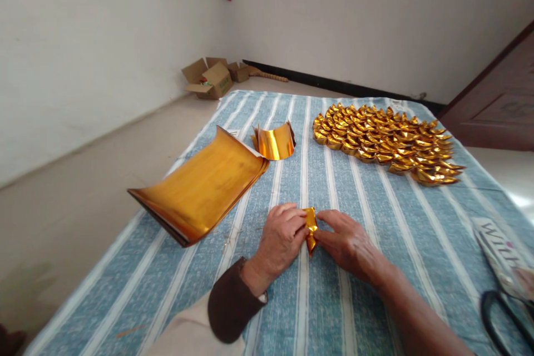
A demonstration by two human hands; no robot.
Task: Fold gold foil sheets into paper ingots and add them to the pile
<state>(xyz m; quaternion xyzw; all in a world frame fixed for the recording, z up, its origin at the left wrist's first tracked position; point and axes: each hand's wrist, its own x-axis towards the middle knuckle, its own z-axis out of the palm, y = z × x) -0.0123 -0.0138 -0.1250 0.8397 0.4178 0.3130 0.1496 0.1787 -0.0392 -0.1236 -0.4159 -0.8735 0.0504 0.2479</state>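
L hand, R hand, foil (gold) btwn

Left hand: fingers holding the left side of a folded gold paper
Right hand: thumb and fingers at its right side
Large gold sheets: curled stack, left on the striped cloth
Small gold sheets: curved stack just beside the large ones
Gold boats: clustered, far right
Cardboard box: open, on the floor
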